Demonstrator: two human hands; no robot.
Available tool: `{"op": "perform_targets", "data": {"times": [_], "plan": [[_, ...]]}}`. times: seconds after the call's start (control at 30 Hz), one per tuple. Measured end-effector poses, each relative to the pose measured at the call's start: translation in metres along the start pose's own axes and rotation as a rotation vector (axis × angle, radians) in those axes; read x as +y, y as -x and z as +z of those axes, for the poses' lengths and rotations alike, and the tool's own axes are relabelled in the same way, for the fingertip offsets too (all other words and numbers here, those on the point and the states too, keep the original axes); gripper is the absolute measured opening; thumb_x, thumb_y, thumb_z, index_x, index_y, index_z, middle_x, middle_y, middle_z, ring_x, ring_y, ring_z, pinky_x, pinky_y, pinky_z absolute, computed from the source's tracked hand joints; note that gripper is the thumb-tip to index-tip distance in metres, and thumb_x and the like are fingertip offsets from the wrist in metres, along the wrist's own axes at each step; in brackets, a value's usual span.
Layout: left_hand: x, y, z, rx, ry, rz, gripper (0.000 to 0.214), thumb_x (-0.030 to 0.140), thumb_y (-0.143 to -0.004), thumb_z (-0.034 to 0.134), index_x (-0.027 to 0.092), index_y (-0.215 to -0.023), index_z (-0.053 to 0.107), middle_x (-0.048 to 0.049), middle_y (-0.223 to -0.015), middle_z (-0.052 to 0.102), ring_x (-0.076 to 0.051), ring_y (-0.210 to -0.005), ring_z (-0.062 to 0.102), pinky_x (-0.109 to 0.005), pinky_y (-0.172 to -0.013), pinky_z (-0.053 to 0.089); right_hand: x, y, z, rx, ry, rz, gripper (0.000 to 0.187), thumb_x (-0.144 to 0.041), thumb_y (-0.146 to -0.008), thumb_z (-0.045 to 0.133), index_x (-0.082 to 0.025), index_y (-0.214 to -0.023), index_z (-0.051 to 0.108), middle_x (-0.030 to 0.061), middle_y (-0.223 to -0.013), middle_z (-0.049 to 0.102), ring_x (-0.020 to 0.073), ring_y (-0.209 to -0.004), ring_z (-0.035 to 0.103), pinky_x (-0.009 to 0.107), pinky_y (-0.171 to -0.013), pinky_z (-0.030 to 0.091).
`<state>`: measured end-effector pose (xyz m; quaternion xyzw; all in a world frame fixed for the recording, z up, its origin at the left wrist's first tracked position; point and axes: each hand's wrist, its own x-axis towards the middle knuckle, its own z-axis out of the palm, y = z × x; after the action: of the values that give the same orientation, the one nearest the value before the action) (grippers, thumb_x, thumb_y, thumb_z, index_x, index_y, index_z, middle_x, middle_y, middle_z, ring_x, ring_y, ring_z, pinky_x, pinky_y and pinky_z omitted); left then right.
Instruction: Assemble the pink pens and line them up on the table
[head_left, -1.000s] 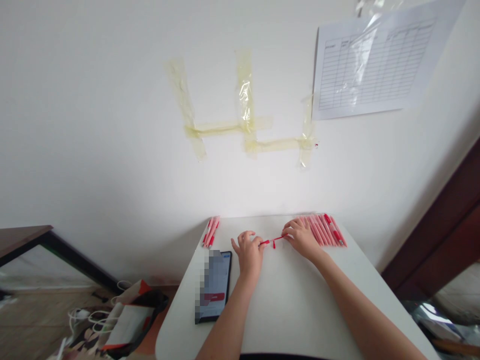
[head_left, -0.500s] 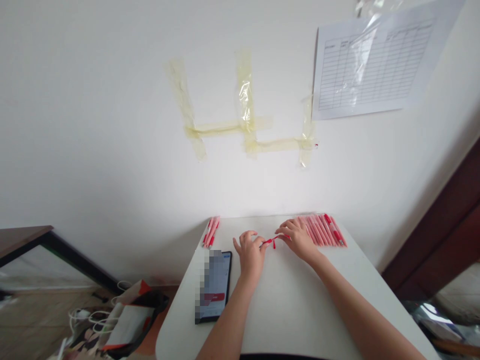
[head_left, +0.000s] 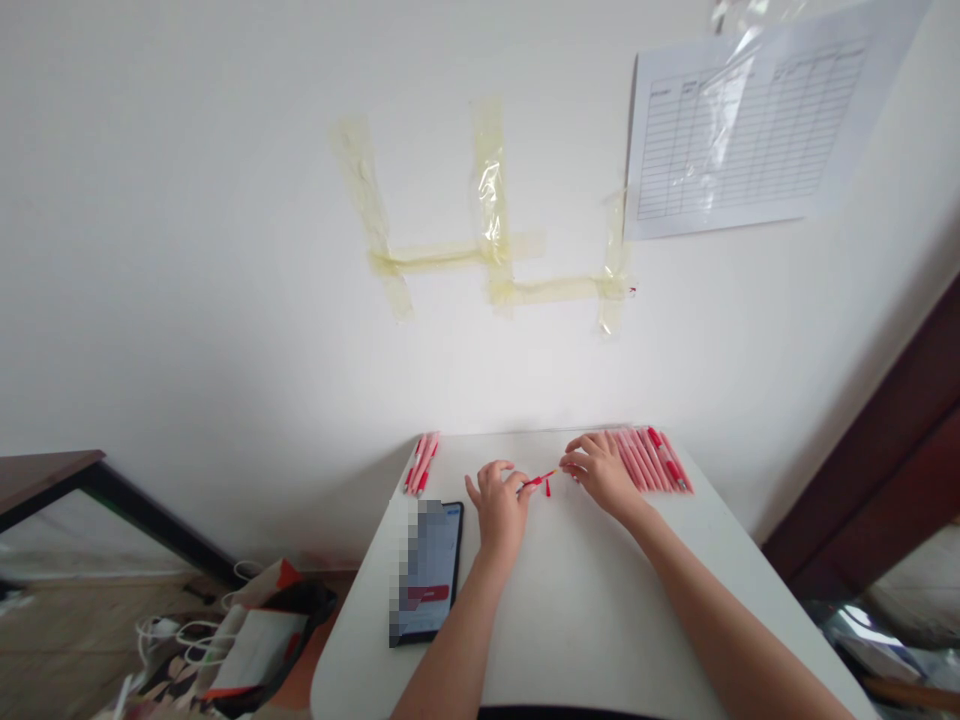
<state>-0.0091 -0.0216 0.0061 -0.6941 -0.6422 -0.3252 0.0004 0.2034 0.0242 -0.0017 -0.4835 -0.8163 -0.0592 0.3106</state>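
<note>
My left hand (head_left: 501,508) is closed in a pinch on a red pen barrel (head_left: 534,482), above the white table. A thin red refill (head_left: 550,474) sticks out of the barrel to the right, and its tip looks orange-yellow. My right hand (head_left: 600,472) pinches right at that tip, its thumb and index finger together; anything small between them is too tiny to make out. Just below the refill, a small red cone-shaped pen piece (head_left: 548,490) rests on the table.
A row of pink-red pens (head_left: 649,460) lies at the table's back right. Several more pens (head_left: 422,464) lie back left. A phone (head_left: 431,580) lies beside my left forearm. The wall stands behind the white table (head_left: 577,620); bags (head_left: 259,640) sit on the floor at left.
My right hand has shifted slightly and its fingers have drawn together at the refill's end. The red bit seen at those fingers no longer shows; the orange-yellow tip does. My left hand stays put.
</note>
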Motion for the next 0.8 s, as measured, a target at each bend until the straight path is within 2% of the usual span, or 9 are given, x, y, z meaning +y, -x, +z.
{"op": "perform_targets", "data": {"times": [0.2, 0.5, 0.67, 0.8], "plan": [[-0.0013, 0.0002, 0.0018, 0.013, 0.021, 0.016, 0.005, 0.029, -0.084, 0.072, 0.028, -0.086, 0.076, -0.0037, -0.119, 0.064, -0.025, -0.124, 0.052, -0.068, -0.120, 0.017, -0.0051, -0.0004, 0.0002, 0.010, -0.027, -0.009, 0.020, -0.029, -0.099, 0.056, -0.032, -0.095, 0.076, 0.0056, -0.111, 0.067, 0.0266, -0.111, 0.053, 0.053, -0.104, 0.037], [0.0000, 0.0015, 0.0006, 0.020, 0.023, 0.006, 0.006, 0.028, -0.085, 0.070, 0.028, -0.086, 0.076, -0.0042, -0.120, 0.064, -0.026, -0.125, 0.051, -0.068, -0.119, 0.018, -0.0092, -0.0017, 0.0016, 0.020, -0.024, -0.001, 0.020, -0.027, -0.098, 0.057, -0.031, -0.095, 0.076, 0.0065, -0.112, 0.067, 0.0269, -0.110, 0.054, 0.050, -0.101, 0.040], [0.0018, 0.0012, -0.0001, 0.020, 0.021, -0.036, 0.008, 0.030, -0.086, 0.069, 0.029, -0.088, 0.076, -0.0043, -0.120, 0.063, -0.027, -0.125, 0.051, -0.069, -0.118, 0.019, -0.0059, -0.0001, 0.0017, 0.030, 0.033, 0.033, 0.021, -0.028, -0.097, 0.058, -0.034, -0.109, 0.075, 0.0069, -0.116, 0.066, 0.0283, -0.113, 0.054, 0.051, -0.103, 0.040], [0.0018, 0.0006, -0.0009, 0.023, 0.014, -0.071, 0.009, 0.031, -0.087, 0.067, 0.029, -0.089, 0.076, -0.0052, -0.120, 0.063, -0.027, -0.124, 0.051, -0.067, -0.118, 0.021, -0.0031, 0.0002, 0.0005, 0.028, 0.033, 0.038, 0.038, -0.030, -0.098, 0.056, -0.036, -0.135, 0.061, 0.0077, -0.126, 0.064, 0.0296, -0.117, 0.052, 0.051, -0.105, 0.039]]}}
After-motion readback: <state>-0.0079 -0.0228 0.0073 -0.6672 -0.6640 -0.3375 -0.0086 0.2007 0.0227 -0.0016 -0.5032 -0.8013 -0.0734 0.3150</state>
